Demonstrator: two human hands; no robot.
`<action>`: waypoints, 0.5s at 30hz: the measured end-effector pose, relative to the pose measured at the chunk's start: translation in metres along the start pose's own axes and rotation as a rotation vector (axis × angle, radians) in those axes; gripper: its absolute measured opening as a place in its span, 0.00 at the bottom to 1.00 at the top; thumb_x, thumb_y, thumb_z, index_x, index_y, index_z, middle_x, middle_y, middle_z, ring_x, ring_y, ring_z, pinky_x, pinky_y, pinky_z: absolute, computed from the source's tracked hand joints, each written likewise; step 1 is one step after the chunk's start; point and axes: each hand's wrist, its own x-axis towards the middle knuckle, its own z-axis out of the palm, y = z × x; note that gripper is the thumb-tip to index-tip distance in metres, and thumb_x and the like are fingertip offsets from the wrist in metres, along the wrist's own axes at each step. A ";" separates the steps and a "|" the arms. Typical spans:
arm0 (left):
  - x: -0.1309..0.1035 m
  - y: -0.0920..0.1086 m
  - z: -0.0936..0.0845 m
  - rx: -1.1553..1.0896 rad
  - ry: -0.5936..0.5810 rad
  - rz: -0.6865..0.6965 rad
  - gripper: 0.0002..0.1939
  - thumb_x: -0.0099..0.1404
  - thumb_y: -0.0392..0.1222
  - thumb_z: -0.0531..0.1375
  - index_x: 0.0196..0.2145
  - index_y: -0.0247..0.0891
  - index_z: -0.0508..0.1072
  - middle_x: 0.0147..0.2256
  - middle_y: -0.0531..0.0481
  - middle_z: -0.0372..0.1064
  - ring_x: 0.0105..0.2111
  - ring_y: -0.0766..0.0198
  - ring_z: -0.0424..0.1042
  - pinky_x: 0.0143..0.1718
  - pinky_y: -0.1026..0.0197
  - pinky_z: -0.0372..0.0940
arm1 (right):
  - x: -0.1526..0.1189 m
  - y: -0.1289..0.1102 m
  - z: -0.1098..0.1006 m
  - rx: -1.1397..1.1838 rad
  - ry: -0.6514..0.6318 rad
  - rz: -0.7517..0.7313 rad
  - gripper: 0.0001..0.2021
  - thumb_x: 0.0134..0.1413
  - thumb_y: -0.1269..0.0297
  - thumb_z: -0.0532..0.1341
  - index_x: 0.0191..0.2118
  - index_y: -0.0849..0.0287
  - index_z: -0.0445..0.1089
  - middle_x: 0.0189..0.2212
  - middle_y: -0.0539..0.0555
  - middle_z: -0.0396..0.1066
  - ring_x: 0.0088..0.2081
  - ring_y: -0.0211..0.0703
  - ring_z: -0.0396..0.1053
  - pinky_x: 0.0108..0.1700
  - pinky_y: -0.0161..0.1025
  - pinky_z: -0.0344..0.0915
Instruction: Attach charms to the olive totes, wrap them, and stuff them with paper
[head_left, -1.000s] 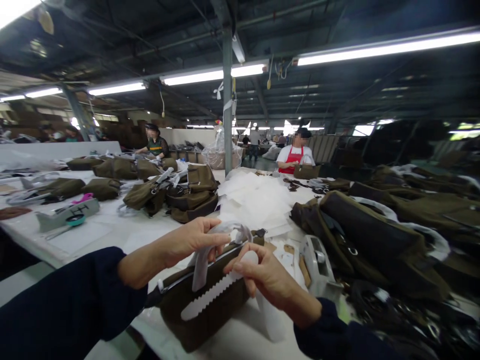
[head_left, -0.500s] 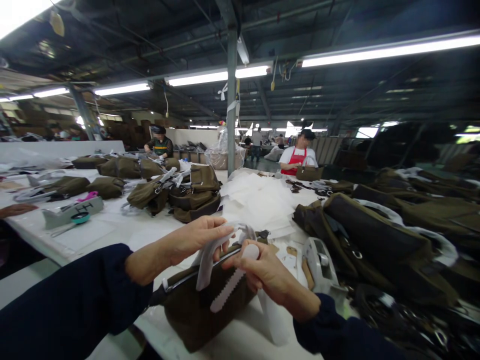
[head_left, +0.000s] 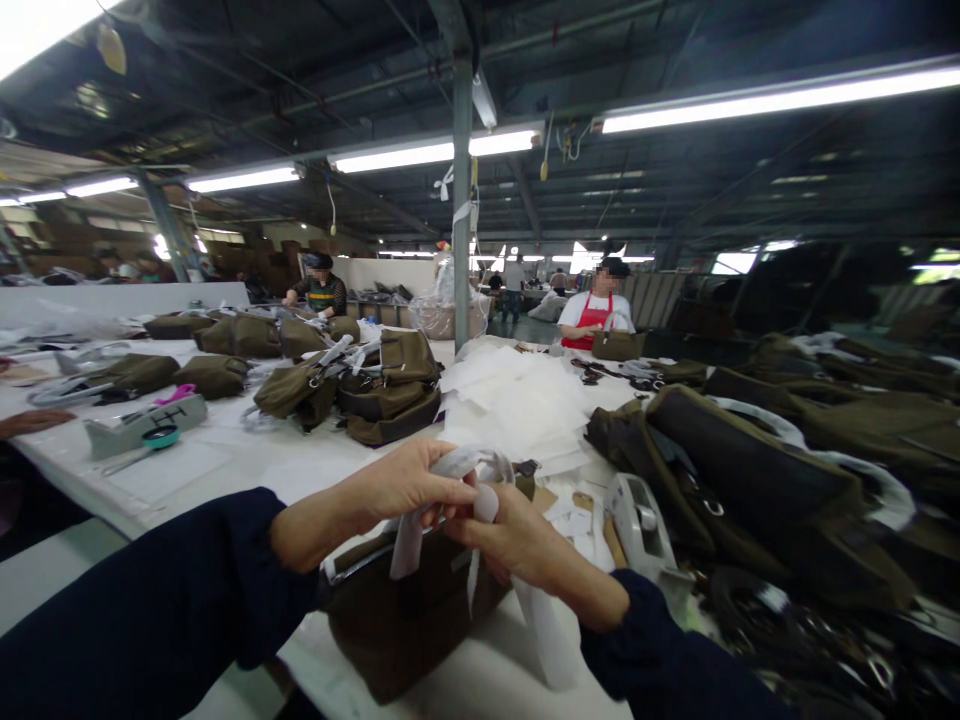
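A dark olive bag (head_left: 397,630) with a zipped top stands on the table in front of me. Its handle (head_left: 408,545) is wrapped in pale white material and arches upward. My left hand (head_left: 397,485) is closed on the handle near the top of the arch. Close against it, my right hand (head_left: 521,535) pinches a white strip with a rounded end (head_left: 486,503); the strip's lower part hangs down, seen nearly edge-on. Both hands meet at the handle, and their overlapping fingers hide where the strip touches it.
White sheets (head_left: 517,400) are heaped beyond the bag. Tape dispensers stand at right (head_left: 643,530) and left (head_left: 150,422). Olive bags (head_left: 750,490) pile up on the right, others (head_left: 390,390) on the left. A co-worker in a red apron (head_left: 589,318) stands across; another person's hand rests far left.
My hands have come together at the handle. My right hand has brought the strip up to it, and the strip's toothed edge, visible before, has turned out of sight.
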 end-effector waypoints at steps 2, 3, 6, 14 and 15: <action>0.001 -0.001 -0.001 -0.001 0.009 0.002 0.09 0.57 0.43 0.65 0.30 0.34 0.72 0.20 0.54 0.68 0.16 0.73 0.60 0.19 0.70 0.57 | -0.003 -0.001 -0.001 0.089 -0.064 0.000 0.06 0.51 0.64 0.66 0.34 0.59 0.73 0.18 0.43 0.63 0.15 0.29 0.59 0.16 0.27 0.57; 0.002 -0.003 -0.002 0.004 0.013 0.011 0.08 0.57 0.42 0.64 0.29 0.34 0.72 0.21 0.54 0.68 0.16 0.73 0.60 0.19 0.70 0.57 | -0.005 -0.001 -0.003 0.165 -0.097 0.006 0.08 0.49 0.64 0.68 0.36 0.59 0.73 0.22 0.45 0.67 0.18 0.30 0.62 0.20 0.28 0.62; 0.002 -0.006 -0.005 0.026 0.025 0.029 0.08 0.57 0.42 0.64 0.29 0.34 0.71 0.21 0.54 0.68 0.17 0.73 0.60 0.19 0.70 0.55 | -0.015 0.007 -0.011 0.449 -0.184 0.023 0.16 0.46 0.63 0.70 0.43 0.59 0.73 0.36 0.50 0.70 0.29 0.33 0.70 0.38 0.36 0.72; -0.001 -0.004 -0.009 0.006 0.051 0.064 0.12 0.59 0.47 0.64 0.32 0.35 0.69 0.20 0.56 0.65 0.17 0.73 0.61 0.20 0.70 0.58 | -0.020 0.036 -0.017 0.540 -0.015 0.080 0.14 0.50 0.57 0.69 0.32 0.64 0.70 0.22 0.47 0.69 0.20 0.30 0.65 0.32 0.35 0.70; -0.002 -0.004 -0.009 -0.015 0.049 0.065 0.14 0.61 0.49 0.63 0.32 0.35 0.68 0.21 0.56 0.66 0.17 0.73 0.61 0.20 0.70 0.58 | -0.017 0.037 -0.016 0.514 0.013 0.073 0.15 0.50 0.56 0.69 0.30 0.63 0.69 0.21 0.47 0.69 0.18 0.30 0.64 0.29 0.34 0.69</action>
